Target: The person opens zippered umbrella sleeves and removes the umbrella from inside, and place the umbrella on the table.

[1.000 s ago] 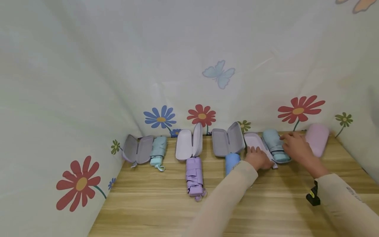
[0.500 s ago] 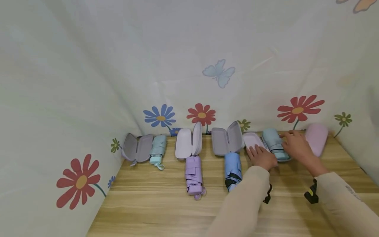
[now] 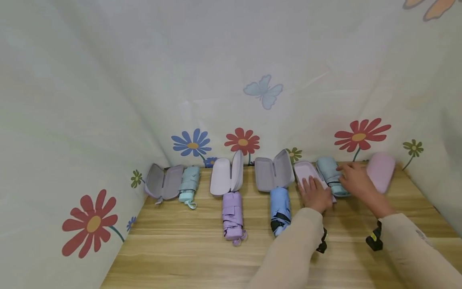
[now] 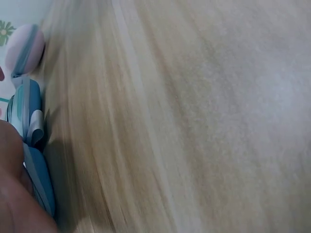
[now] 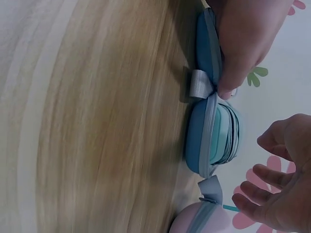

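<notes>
My left hand point(image 3: 315, 195) lies with straight fingers on the pale-lined half of an open blue zip case point(image 3: 304, 167). A folded teal umbrella point(image 3: 329, 170) sits in the case's other half; the right wrist view shows the umbrella's end point(image 5: 227, 133) rising above the blue shell point(image 5: 195, 145). My right hand point(image 3: 356, 182) is just right of the umbrella, and in its own wrist view the fingers point(image 5: 255, 194) are loosely bent with nothing between them. Whether any fingertip touches the umbrella cannot be told. In the left wrist view my left hand point(image 4: 19, 194) covers part of the case.
A closed pink case point(image 3: 380, 171) stands right of my right hand. Leftward are open cases with grey point(image 3: 265, 174), white point(image 3: 220, 176) and grey point(image 3: 173, 182) linings. Near them lie blue point(image 3: 279, 204), purple point(image 3: 232, 212) and teal point(image 3: 189, 180) folded umbrellas. A flowered cloth wall point(image 3: 288, 120) borders the wooden table point(image 3: 198, 257).
My left hand has shifted slightly and straightened over the pale-lined half, uncovering the blue umbrella. My right hand stays beside the teal umbrella. The head view has turned a little.
</notes>
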`<action>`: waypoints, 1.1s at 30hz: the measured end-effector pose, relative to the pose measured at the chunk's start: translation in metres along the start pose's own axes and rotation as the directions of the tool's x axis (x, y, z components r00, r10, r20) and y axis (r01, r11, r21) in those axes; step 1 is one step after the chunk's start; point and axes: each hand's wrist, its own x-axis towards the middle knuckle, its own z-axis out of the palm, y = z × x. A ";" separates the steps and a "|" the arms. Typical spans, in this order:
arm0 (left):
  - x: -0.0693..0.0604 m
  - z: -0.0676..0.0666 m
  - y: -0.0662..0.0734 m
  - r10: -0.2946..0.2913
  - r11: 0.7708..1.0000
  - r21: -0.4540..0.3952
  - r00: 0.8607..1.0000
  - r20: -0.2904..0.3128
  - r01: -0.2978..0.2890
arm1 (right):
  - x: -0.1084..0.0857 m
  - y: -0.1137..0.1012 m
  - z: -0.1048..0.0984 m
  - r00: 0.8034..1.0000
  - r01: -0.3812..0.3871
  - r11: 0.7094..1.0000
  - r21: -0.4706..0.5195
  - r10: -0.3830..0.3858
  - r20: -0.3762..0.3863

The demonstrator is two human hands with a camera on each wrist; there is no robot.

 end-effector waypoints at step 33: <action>0.007 0.009 -0.015 0.102 0.993 0.048 0.990 0.093 -0.107 | 0.039 0.005 0.025 0.950 -0.226 0.974 0.032 0.213 0.230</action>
